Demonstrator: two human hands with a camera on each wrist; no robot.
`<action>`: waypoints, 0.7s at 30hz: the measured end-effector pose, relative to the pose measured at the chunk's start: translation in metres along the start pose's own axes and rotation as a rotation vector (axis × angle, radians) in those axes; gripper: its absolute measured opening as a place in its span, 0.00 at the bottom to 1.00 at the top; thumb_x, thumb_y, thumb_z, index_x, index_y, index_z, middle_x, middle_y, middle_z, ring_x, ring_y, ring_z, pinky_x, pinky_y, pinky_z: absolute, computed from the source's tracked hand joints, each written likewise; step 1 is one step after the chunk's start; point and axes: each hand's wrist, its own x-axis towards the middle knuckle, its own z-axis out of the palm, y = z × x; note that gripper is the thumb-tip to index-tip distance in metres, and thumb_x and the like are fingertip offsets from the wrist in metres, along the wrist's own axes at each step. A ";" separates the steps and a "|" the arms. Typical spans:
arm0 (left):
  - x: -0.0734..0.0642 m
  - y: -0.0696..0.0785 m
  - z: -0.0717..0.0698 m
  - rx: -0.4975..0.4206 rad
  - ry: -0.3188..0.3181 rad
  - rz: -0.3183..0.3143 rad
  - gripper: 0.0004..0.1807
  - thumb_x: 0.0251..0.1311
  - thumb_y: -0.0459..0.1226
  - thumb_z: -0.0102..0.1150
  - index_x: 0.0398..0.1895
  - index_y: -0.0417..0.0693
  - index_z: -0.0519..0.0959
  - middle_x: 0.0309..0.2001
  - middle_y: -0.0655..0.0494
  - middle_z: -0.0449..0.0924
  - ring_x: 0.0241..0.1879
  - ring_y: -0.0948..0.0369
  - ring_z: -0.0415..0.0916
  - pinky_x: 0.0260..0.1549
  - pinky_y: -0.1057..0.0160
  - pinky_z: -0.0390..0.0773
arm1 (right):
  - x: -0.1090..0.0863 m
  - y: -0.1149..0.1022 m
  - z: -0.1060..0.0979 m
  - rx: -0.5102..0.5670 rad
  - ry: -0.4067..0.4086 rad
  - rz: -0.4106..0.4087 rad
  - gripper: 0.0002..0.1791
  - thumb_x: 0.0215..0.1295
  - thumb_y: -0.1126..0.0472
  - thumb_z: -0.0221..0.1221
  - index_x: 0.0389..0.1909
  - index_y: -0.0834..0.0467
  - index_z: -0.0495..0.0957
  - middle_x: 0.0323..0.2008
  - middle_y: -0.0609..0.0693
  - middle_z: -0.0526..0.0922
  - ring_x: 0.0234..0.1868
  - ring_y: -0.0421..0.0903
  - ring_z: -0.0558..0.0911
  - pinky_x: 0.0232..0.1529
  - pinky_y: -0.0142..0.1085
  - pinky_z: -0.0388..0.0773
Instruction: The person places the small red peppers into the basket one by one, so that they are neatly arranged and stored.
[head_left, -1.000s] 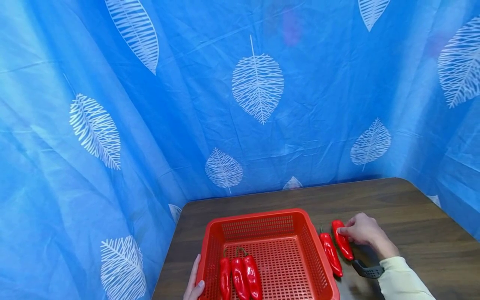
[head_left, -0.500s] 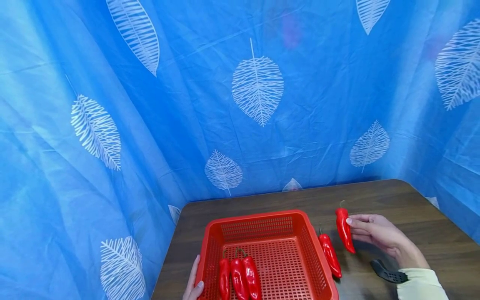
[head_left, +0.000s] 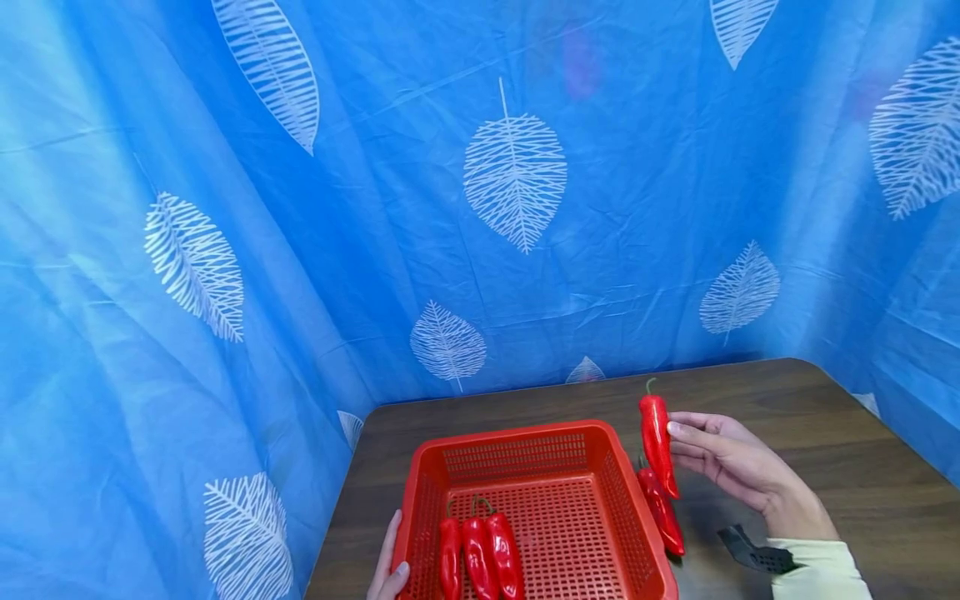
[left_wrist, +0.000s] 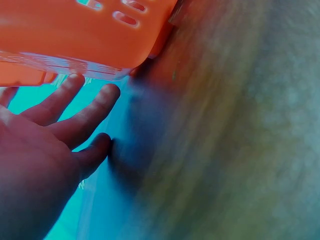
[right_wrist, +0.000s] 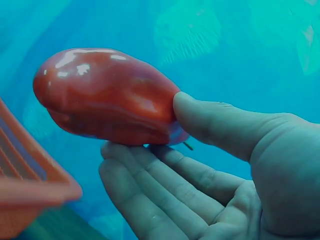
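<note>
Between the thumb and fingers of my right hand (head_left: 742,467) a red chili pepper (head_left: 655,433) is pinched, its green stem pointing up in the head view. It is raised just right of the red basket (head_left: 525,430) and overlaps a second red chili pepper (head_left: 666,525) lying on the table along the basket's right wall. The right wrist view shows the held pepper (right_wrist: 107,95) large and glossy. My left hand (head_left: 386,567) touches the basket's left side; in the left wrist view its fingers (left_wrist: 82,122) are extended and spread beside the basket wall.
Several things bear on room here: three red peppers (head_left: 480,554) lie side by side in the basket's left half. The dark wooden table (head_left: 810,433) extends right and behind it. A blue leaf-patterned curtain (head_left: 600,208) hangs behind. A black strap (head_left: 757,552) sits by the right sleeve.
My right hand has lifted the pepper off the table and carried it left toward the basket's right rim. The left hand and the basket have stayed in place.
</note>
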 end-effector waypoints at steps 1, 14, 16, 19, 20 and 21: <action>0.000 0.001 0.001 -0.005 -0.005 0.002 0.37 0.88 0.42 0.33 0.85 0.99 0.43 0.75 0.74 0.69 0.71 0.60 0.75 0.70 0.51 0.80 | 0.003 -0.001 0.005 -0.023 0.005 -0.003 0.19 0.89 0.65 0.46 0.62 0.48 0.84 0.60 0.48 0.91 0.59 0.46 0.91 0.62 0.39 0.87; 0.001 -0.003 -0.001 -0.044 0.031 -0.024 0.38 0.88 0.43 0.35 0.88 0.92 0.39 0.75 0.72 0.70 0.71 0.59 0.76 0.68 0.48 0.81 | 0.043 0.002 0.076 -0.310 0.077 0.094 0.33 0.81 0.58 0.63 0.74 0.77 0.69 0.57 0.59 0.91 0.55 0.54 0.92 0.59 0.47 0.89; 0.001 -0.004 -0.003 -0.044 0.046 -0.042 0.37 0.88 0.44 0.35 0.86 0.95 0.41 0.74 0.74 0.70 0.71 0.60 0.76 0.68 0.49 0.81 | 0.049 0.004 0.087 -0.325 0.075 0.109 0.32 0.80 0.58 0.65 0.72 0.76 0.71 0.56 0.61 0.91 0.55 0.55 0.92 0.59 0.50 0.89; 0.001 -0.004 -0.005 -0.036 0.038 -0.052 0.37 0.88 0.42 0.32 0.86 0.95 0.38 0.74 0.77 0.70 0.72 0.62 0.75 0.70 0.50 0.79 | 0.058 0.007 0.103 -0.348 0.066 0.118 0.31 0.78 0.59 0.67 0.71 0.77 0.73 0.55 0.62 0.91 0.54 0.56 0.93 0.58 0.51 0.89; 0.001 -0.003 -0.006 -0.028 0.028 -0.049 0.38 0.88 0.43 0.31 0.87 0.93 0.35 0.74 0.78 0.70 0.72 0.62 0.75 0.71 0.51 0.79 | 0.061 0.008 0.108 -0.358 0.067 0.118 0.31 0.77 0.60 0.67 0.70 0.77 0.74 0.54 0.62 0.91 0.52 0.56 0.93 0.57 0.51 0.90; 0.001 -0.003 -0.006 -0.028 0.026 -0.048 0.38 0.88 0.43 0.31 0.87 0.92 0.35 0.74 0.78 0.70 0.72 0.62 0.75 0.71 0.51 0.79 | 0.064 0.009 0.113 -0.369 0.064 0.119 0.30 0.76 0.60 0.68 0.69 0.77 0.75 0.53 0.62 0.91 0.51 0.56 0.93 0.56 0.51 0.90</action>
